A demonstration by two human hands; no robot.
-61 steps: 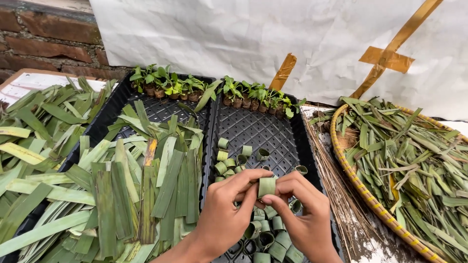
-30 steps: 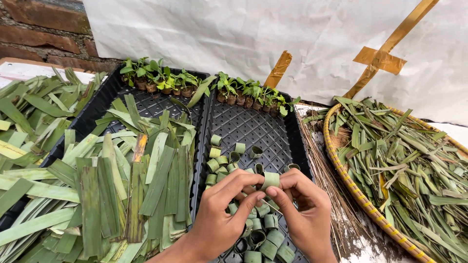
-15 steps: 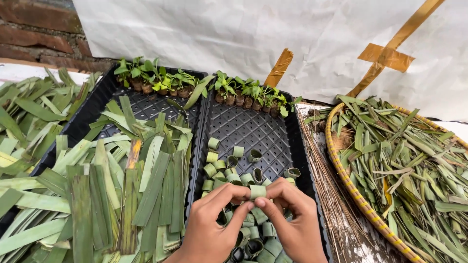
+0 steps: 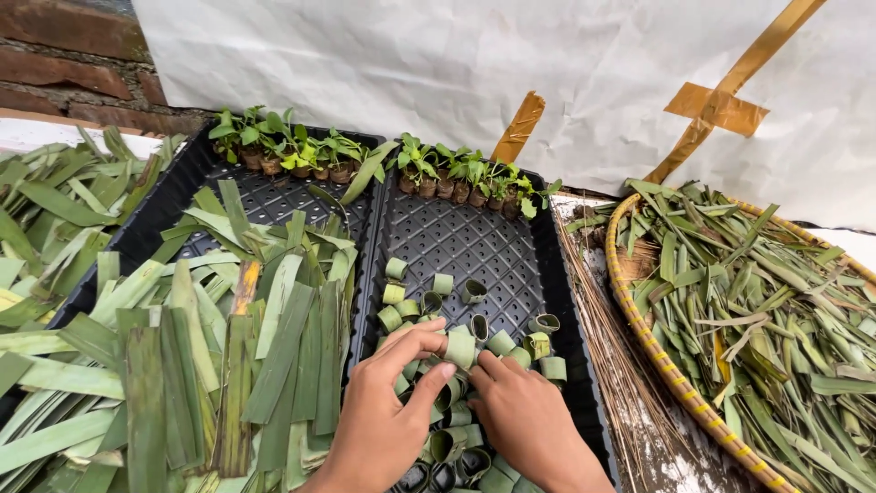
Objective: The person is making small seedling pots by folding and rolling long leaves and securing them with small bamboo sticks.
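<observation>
Fingers of both hands pinch one rolled leaf ring: left hand grips it from the left with thumb and forefinger, right hand closes on it from the right, fingertips touching the ring.

Change vs two seconds back: hands have dropped lower and closer to the right black tray; the ring was held up clear of the pile, now it sits just above the loose rings near the tray's front half. The grip is unchanged, with both hands on the same ring throughout. Read: the ring looks formed and is being brought down to the pile level, but it is not released yet.

Relative to the right black tray:
- seedlings in small pots along its far edge
- left black tray touching its left side, heaped with cut leaf strips
- thin brown sticks just off its right side
- round woven basket of leaf scraps further right
</observation>
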